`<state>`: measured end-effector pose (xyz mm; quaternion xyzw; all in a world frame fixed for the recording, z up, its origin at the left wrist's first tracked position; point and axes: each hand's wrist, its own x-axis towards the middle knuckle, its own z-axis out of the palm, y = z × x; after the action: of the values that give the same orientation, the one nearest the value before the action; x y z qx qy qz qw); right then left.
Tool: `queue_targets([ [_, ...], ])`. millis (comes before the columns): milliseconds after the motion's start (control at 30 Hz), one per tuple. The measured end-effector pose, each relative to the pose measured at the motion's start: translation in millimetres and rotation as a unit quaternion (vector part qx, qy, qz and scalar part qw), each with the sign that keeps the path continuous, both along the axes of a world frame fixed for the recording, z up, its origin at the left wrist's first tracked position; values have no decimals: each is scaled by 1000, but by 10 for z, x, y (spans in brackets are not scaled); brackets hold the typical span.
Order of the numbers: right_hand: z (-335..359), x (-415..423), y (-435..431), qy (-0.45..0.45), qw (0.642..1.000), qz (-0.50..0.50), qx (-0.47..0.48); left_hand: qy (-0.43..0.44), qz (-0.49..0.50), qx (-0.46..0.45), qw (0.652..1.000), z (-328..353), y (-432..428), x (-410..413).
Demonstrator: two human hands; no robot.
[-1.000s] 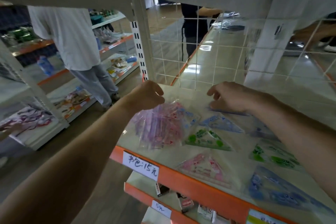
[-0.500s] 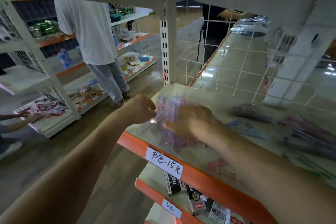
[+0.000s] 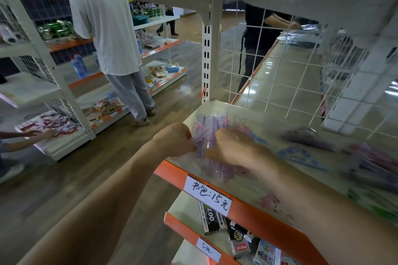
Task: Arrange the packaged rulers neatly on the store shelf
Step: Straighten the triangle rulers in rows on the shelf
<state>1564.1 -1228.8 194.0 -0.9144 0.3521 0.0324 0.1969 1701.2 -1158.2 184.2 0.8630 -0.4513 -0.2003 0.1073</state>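
Person in white shirt [image 3: 105, 28] at far shelving [image 3: 64, 144], handwritten price label [image 3: 207, 198], small boxes [image 3: 210, 219] below, wire grid [image 3: 269, 75]

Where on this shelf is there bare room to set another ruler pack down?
Bare strip along the back, between the stack of packaged rulers and the wire mesh, running to the dark purple pack. Small front patch behind the price label. Right end is crowded with loose packs.
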Motion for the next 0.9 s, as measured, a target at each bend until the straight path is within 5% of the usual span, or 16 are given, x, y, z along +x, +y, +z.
queue_targets([
  [133,59,-50,-17,-26,999,2,22,173,45,-36,983,51,69,88],
  [333,-14,-111,-78,-88,991,-37,97,385,154,-105,904,38,182,124],
  [667,-103,-235,-220,-131,973,-87,166,457,166,-126,865,33,120,5],
  [900,-138,-203,-116,-32,997,-44,58,463,169,-147,858,-14,70,-28],
])
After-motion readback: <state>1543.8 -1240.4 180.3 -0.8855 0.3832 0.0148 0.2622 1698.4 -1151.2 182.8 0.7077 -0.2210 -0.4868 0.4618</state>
